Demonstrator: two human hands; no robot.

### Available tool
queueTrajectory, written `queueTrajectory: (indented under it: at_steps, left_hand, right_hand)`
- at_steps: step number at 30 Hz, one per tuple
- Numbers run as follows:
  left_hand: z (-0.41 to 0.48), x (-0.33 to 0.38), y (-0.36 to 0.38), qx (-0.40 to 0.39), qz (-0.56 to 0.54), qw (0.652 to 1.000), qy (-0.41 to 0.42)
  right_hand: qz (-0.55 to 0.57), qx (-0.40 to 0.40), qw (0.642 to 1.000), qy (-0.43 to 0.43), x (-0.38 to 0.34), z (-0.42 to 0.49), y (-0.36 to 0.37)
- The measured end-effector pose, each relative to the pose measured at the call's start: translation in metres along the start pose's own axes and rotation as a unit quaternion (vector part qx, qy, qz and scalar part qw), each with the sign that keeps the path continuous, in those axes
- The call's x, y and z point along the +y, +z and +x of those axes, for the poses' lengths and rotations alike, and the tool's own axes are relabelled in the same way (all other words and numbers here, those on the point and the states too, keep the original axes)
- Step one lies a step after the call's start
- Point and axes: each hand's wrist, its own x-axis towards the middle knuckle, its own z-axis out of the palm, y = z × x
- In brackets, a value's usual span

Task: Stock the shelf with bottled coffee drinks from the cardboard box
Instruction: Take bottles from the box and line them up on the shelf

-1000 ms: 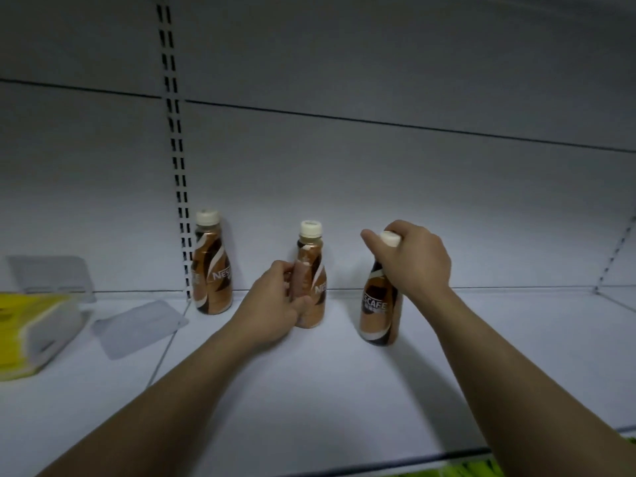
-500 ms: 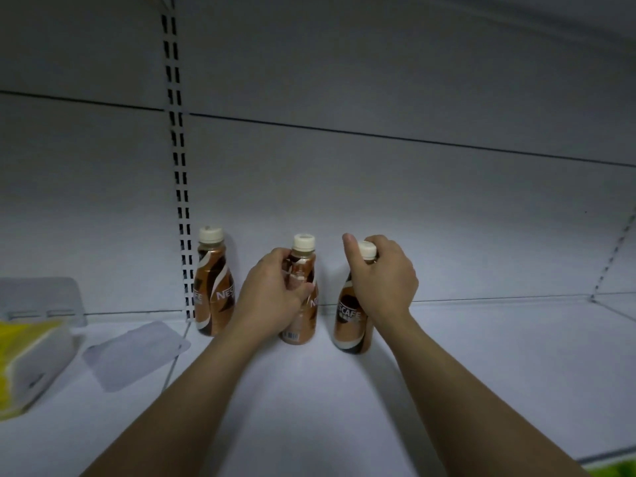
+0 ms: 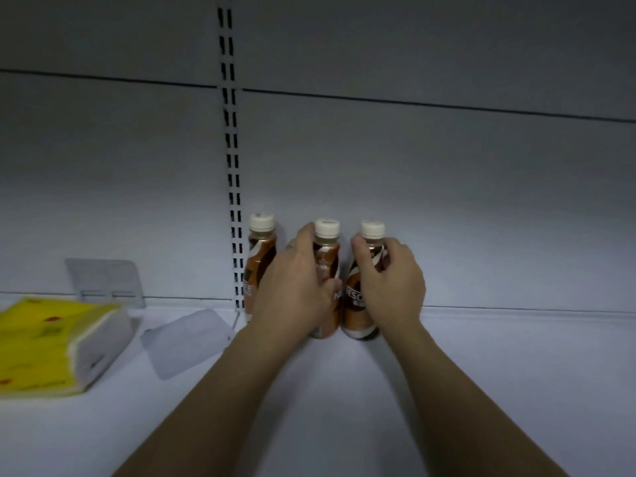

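Note:
Three brown coffee bottles with cream caps stand upright in a row against the back panel of the white shelf (image 3: 344, 390). The left bottle (image 3: 258, 256) stands free beside the slotted upright. My left hand (image 3: 292, 290) wraps around the body of the middle bottle (image 3: 327, 249). My right hand (image 3: 389, 284) grips the neck and shoulder of the right bottle (image 3: 358, 304). The three bottles stand close together, nearly touching. The cardboard box is out of view.
A yellow and white pack (image 3: 51, 342) lies on the shelf at the left. A clear plastic divider piece (image 3: 186, 339) lies flat beside it, and another (image 3: 103, 277) leans against the back panel. Bare shelf stretches to the right of the bottles.
Both hands have slid their bottles left and back toward the panel. The right bottle now stands upright next to the middle one, and my right hand has dropped from its cap to its neck.

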Motion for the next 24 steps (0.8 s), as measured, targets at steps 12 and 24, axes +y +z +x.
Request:
queueTrajectory:
  at_steps: [12,24]
  left_hand:
    - [0.007,-0.006,-0.001,0.018,0.022,0.999,-0.033]
    - [0.009,-0.005,-0.005,0.061,0.053,0.996,-0.036]
  right_hand:
    - [-0.042,-0.391,0.917,0.069,0.018,0.011,-0.047]
    - [-0.032,-0.306,0.949,0.061,0.012,-0.011,-0.017]
